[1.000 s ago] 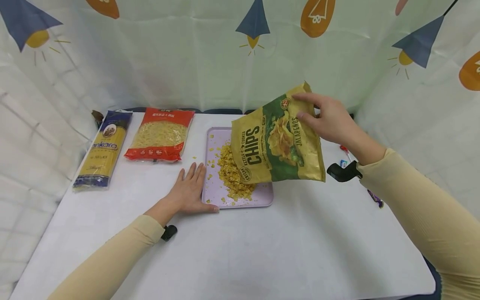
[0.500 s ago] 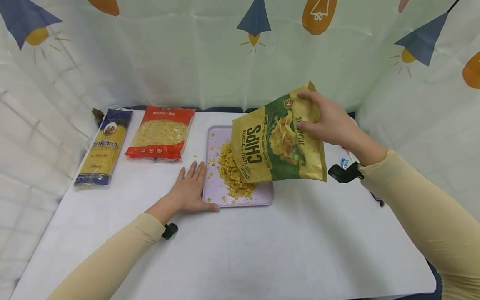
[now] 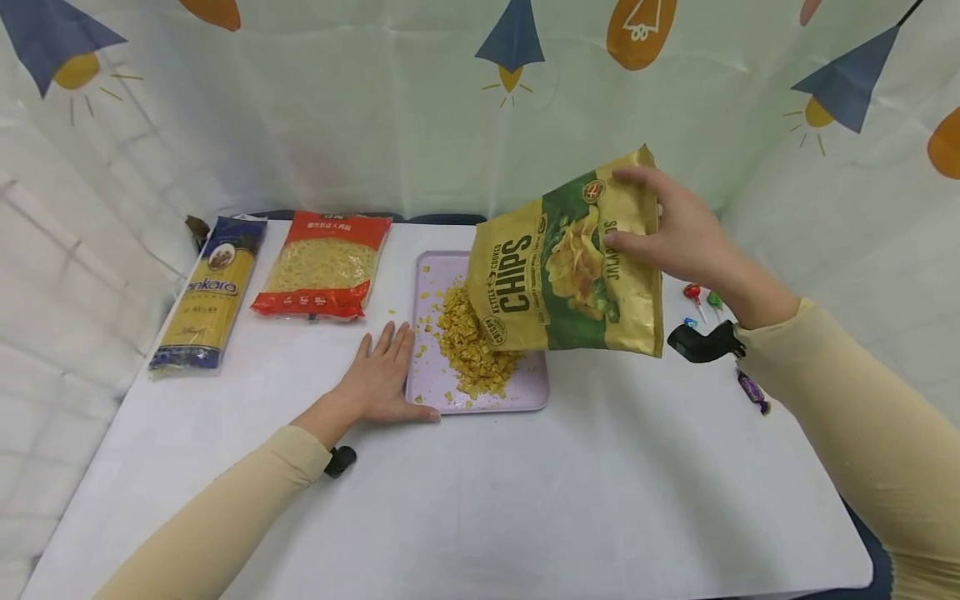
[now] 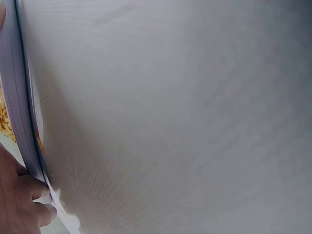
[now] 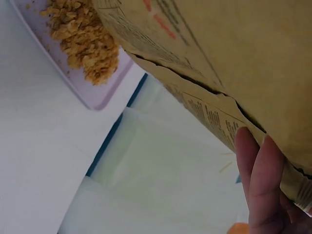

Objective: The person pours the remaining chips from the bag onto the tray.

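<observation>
You had one gold-and-green foil chips bag (image 3: 577,279), one lilac plastic tray (image 3: 525,390), two sealed pasta packets (image 3: 321,267), two round lollipops (image 3: 693,293), and one purple wrapped candy (image 3: 752,392) at the table's right edge.

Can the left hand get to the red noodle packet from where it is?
Probably yes. The left hand lies flat against the tray, and the red noodle packet lies just beyond its fingers, with only bare table and a few crumbs between.

Bright, even light, soft shadows; wrist views blurry, perhaps too close
</observation>
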Available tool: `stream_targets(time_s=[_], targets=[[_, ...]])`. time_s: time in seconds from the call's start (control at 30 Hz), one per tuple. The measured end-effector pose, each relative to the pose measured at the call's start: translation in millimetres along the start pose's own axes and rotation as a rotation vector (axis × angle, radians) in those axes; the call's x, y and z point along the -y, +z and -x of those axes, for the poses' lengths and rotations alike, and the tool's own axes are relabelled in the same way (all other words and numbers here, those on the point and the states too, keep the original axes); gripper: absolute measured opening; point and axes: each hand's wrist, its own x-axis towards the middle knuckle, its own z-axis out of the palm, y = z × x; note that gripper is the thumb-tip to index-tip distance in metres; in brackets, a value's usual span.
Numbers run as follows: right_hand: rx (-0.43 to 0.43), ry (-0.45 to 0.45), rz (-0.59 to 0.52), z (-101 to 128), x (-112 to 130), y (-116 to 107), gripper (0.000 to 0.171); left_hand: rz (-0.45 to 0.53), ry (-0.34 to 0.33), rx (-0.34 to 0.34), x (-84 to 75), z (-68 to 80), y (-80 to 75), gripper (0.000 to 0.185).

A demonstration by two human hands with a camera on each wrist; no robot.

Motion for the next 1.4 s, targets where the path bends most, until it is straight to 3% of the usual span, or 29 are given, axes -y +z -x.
stream_targets(time_s=[0.57, 0.97, 1.4], targets=[[0.045, -0.160, -0.055, 21, 2, -1, 0.084, 0.006, -0.002, 0.010, -2.7, 1.4, -2.9, 0.141], [-0.014, -0.335, -0.034, 25, -1, 3, 0.090, 0.006, -0.006, 0.007, -2.2, -0.6, -0.7, 0.141], [-0.089, -0.391, 0.031, 27, -2, 7, 0.092, 0.007, 0.001, 0.007, -2.0, 0.4, -1.2, 0.141]])
